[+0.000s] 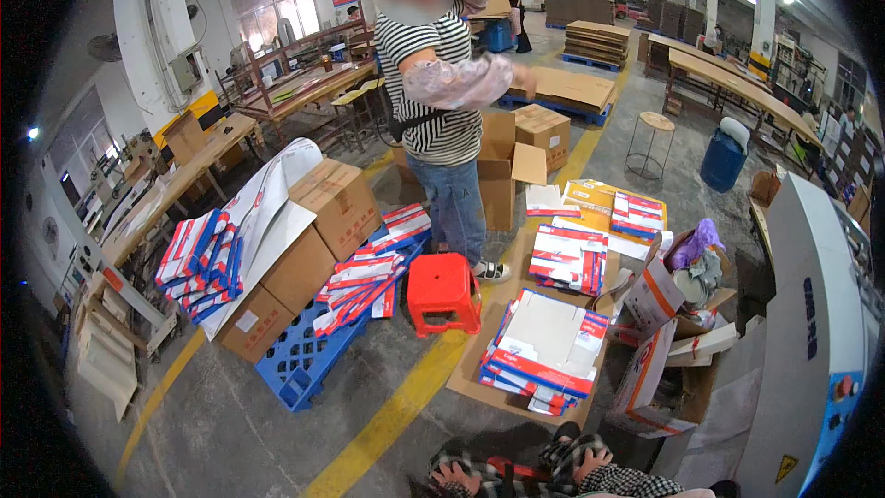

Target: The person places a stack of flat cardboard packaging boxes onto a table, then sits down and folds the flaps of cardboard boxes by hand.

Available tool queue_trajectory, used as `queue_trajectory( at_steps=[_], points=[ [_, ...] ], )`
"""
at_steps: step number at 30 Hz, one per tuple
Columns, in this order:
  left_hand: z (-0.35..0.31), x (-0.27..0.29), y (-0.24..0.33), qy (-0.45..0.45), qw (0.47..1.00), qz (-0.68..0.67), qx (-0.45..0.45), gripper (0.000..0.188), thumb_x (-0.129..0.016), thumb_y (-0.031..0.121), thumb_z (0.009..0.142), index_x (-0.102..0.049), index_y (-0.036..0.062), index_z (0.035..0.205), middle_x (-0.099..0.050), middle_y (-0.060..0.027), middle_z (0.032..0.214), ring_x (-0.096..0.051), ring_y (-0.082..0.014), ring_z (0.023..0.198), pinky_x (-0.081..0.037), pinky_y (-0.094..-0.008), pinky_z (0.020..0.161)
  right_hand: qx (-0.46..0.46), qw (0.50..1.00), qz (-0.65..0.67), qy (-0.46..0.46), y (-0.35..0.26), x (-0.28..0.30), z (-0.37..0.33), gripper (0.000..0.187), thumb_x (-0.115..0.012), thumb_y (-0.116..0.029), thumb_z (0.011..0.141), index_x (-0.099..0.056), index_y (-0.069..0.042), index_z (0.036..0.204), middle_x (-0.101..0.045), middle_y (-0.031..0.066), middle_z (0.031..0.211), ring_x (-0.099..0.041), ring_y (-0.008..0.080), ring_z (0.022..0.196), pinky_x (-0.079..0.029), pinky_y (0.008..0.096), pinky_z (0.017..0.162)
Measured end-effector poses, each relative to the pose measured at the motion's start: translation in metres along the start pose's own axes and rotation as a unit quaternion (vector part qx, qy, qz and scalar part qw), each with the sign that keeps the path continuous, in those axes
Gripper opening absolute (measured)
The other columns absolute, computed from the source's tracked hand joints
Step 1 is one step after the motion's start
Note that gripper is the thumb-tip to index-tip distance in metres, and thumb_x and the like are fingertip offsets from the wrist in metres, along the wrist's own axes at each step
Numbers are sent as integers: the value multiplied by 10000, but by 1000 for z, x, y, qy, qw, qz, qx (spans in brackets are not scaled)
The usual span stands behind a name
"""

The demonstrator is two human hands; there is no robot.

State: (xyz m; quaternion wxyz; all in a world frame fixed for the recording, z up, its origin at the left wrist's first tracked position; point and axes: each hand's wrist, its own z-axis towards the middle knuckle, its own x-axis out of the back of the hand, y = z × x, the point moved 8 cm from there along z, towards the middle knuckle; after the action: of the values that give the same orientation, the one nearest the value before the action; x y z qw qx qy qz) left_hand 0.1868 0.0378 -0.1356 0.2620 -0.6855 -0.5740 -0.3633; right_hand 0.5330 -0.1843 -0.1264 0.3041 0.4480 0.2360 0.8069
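Both hands loose on plaid cloth; front stack beyond them, right of the red stool.
Left hand (456,478) and right hand (591,463): fingers spread, nothing visible in either grip. Front stack (544,337), nearer than the stool (443,292), sits on a cardboard sheet (468,389); its edges are uneven, so a knock could probably slide cartons off. Fanned heap (355,290), left of the stool, might slip likewise if bumped. Co-worker (452,143) stands just behind the stool; a step back could tip it. Count, near to far: hands two, front stack one, red stool one, fanned heap one, middle stack (569,254) one, co-worker one; cartons too overlapped to count.
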Motion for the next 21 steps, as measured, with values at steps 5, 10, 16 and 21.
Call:
queue_trajectory(
  at_steps=[5,10,16,21],
  points=[
    [-20,33,5,187,982,-36,-9,772,-372,654,803,-212,189,1399,-160,-106,1446,-295,-361,1227,-307,-490,959,403,745,343,-406,43,115,11,622,-460,-469,830,-300,-183,1359,-251,177,1396,-230,362,1274,-194,533,1006],
    [-55,64,5,-81,988,-105,78,713,-407,569,834,-236,153,1388,-148,-109,1451,-167,-350,1310,-210,-498,1041,375,723,433,-387,46,112,1,626,-505,-436,800,-332,-155,1331,-220,193,1415,-194,371,1301,-166,537,1023],
    [-66,74,16,-89,983,-140,78,675,-393,516,857,-229,137,1391,-91,-84,1471,-119,-307,1337,-149,-449,1082,388,730,430,-362,61,120,10,611,-507,-432,805,-345,-158,1327,-235,171,1414,-205,356,1297,-182,506,1029],
    [-56,60,12,-89,982,-145,79,676,-404,511,855,-229,137,1391,-86,-87,1471,-112,-309,1337,-136,-440,1089,373,729,444,-364,69,119,16,596,-509,-428,800,-373,-157,1313,-248,163,1409,-211,348,1297,-192,492,1031]
  ],
)
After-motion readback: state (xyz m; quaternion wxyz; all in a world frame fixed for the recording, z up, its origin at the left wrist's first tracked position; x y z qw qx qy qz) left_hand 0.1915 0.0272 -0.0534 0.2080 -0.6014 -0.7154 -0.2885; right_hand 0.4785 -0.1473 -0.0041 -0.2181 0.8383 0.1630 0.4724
